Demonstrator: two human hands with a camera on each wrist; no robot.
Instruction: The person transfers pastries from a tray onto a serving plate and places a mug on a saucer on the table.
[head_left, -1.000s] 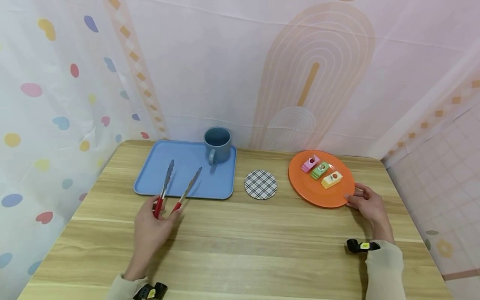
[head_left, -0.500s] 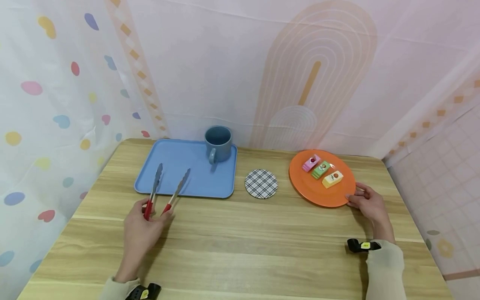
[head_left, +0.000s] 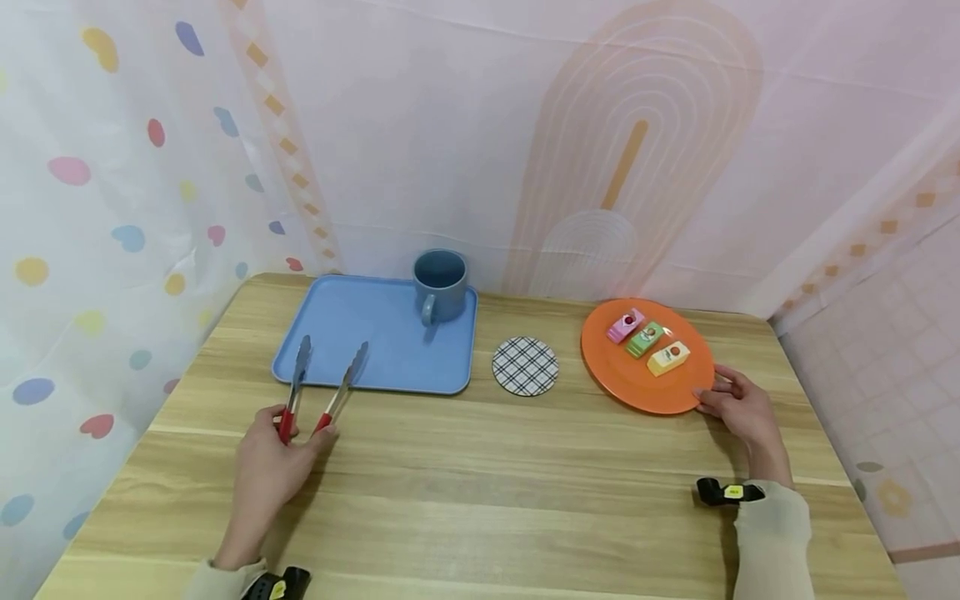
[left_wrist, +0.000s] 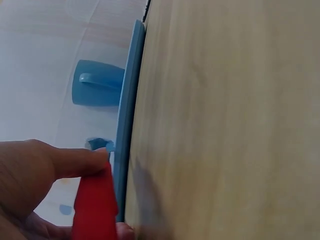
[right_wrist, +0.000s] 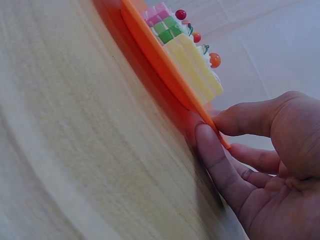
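My left hand [head_left: 272, 467] grips red-handled metal tongs [head_left: 348, 379], whose arms stand spread apart over the near left edge of the blue tray [head_left: 367, 333]. In the left wrist view the thumb presses a red handle [left_wrist: 96, 207]. At the right, my right hand [head_left: 742, 414] pinches the rim of the orange plate [head_left: 626, 379] between thumb and fingers, also plain in the right wrist view. Three small toy cake slices lie in a row on that plate: a pink one [head_left: 625, 325], a green one [head_left: 645, 339] and a yellow one [head_left: 668, 357].
A blue-grey mug [head_left: 441, 286] stands upright on the tray's far right corner, handle toward me. Between tray and plate lies a round checked coaster [head_left: 525, 366]. A patterned curtain [head_left: 420, 150] hangs behind the wooden table [head_left: 487, 500].
My left hand has drawn the spread tongs leftward and a little toward me, away from the tray's middle. The right hand keeps its hold on the plate.
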